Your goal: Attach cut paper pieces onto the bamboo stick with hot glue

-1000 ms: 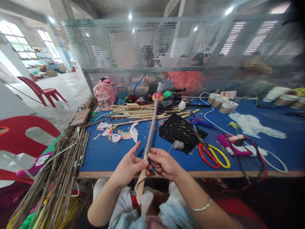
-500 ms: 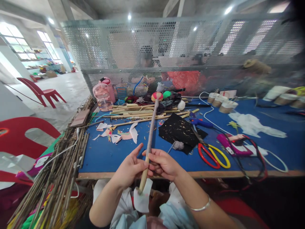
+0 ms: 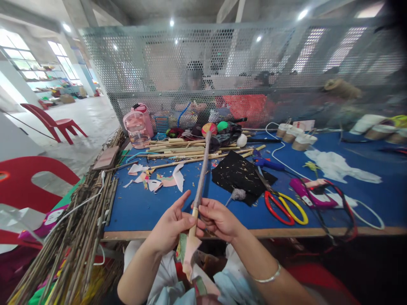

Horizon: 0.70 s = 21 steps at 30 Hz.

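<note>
A long wooden stick [image 3: 202, 173], wrapped in grey over most of its length, points away from me over the table. My left hand [image 3: 171, 224] grips its bare near part between thumb and fingers, index finger stretched out. Beside it, my right hand [image 3: 218, 218] pinches the stick where the grey wrapping ends. At the far tip is a pink and yellow ball [image 3: 209, 128]. Pink and green strips [image 3: 191, 256] hang at the near end, above my lap. A small grey yarn ball [image 3: 238, 194] lies on black cloth [image 3: 233, 169], with a strand running toward my right hand.
Red-and-yellow-handled scissors [image 3: 284, 207] lie right of the cloth, near a blue glue gun [image 3: 269, 163] and a purple power strip [image 3: 313, 197]. Bare sticks [image 3: 187, 149] and paper scraps [image 3: 159, 180] lie beyond my hands. Brown twigs [image 3: 76, 224] are heaped on the left. A perforated screen [image 3: 152, 63] stands behind.
The stick has turned in my fingers: the ball shows another side, and the strips at the near end have swung from a white face to pink and green. Both hands stay in nearly the same place.
</note>
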Each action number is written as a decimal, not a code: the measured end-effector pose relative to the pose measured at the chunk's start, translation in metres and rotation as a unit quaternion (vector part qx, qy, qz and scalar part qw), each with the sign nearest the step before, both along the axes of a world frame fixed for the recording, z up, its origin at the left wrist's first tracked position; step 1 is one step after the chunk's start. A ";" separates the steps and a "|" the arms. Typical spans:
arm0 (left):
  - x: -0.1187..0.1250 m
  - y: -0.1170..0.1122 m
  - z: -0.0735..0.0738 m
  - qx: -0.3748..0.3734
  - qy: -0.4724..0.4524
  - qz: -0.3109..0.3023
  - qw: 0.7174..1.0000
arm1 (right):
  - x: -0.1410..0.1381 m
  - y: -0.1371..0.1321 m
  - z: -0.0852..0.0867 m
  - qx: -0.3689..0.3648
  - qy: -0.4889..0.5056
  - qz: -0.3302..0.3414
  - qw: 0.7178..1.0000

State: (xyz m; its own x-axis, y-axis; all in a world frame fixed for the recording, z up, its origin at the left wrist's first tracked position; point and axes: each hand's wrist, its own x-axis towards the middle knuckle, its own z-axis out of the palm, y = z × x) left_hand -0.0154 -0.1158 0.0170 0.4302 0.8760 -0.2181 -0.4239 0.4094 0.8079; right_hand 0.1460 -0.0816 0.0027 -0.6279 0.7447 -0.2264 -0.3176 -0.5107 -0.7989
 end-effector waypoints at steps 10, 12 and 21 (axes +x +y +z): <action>0.000 0.003 0.002 0.053 0.100 0.048 0.992 | -0.002 -0.002 0.001 -0.011 -0.015 -0.031 0.999; 0.004 0.001 0.001 0.033 0.047 0.024 0.998 | -0.001 -0.002 0.001 -0.031 0.018 -0.009 0.999; 0.002 0.003 -0.002 0.035 0.114 0.035 0.992 | -0.011 -0.007 -0.001 0.008 -0.057 -0.083 0.995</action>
State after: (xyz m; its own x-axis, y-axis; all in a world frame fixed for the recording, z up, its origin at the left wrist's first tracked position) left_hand -0.0134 -0.1123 0.0148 0.3135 0.9185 -0.2410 -0.2525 0.3253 0.9113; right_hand 0.1354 -0.0882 0.0019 -0.4676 0.8396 -0.2764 -0.3040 -0.4464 -0.8416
